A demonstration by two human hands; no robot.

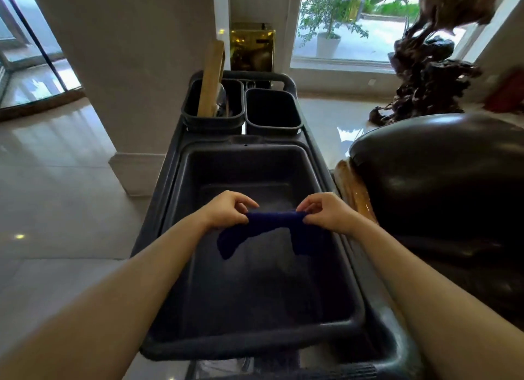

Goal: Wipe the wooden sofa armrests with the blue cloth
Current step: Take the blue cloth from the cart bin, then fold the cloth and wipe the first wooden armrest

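Hands are working together over the big tub (351, 320) on the cart (402, 348), each one pinching an end of the cloth (272, 221). The left hand (226, 209) is closing thumb and fingers on the cloth's left end, and the right hand (323, 214) is doing the same at the right end, with the remaining fingers curled loosely. Between them the cloth is stretching in a rolled band, while its two loose ends are hanging down into the tub, apparently clear of the tub floor. Holding it this way is probably a means of spreading or folding it into a pad before wiping, and doing so above the tub is keeping any drips or lint off the polished floor. Whether the cloth is damp cannot be told. The armrest (354, 192) is waiting just right of the cart, its glossy wood showing beside the dark sofa (442, 170), so only a short reach is needed. Farther off, two small bins (272, 124) are sitting at the cart's far end, the left one holding a board (211, 79) propped upright.
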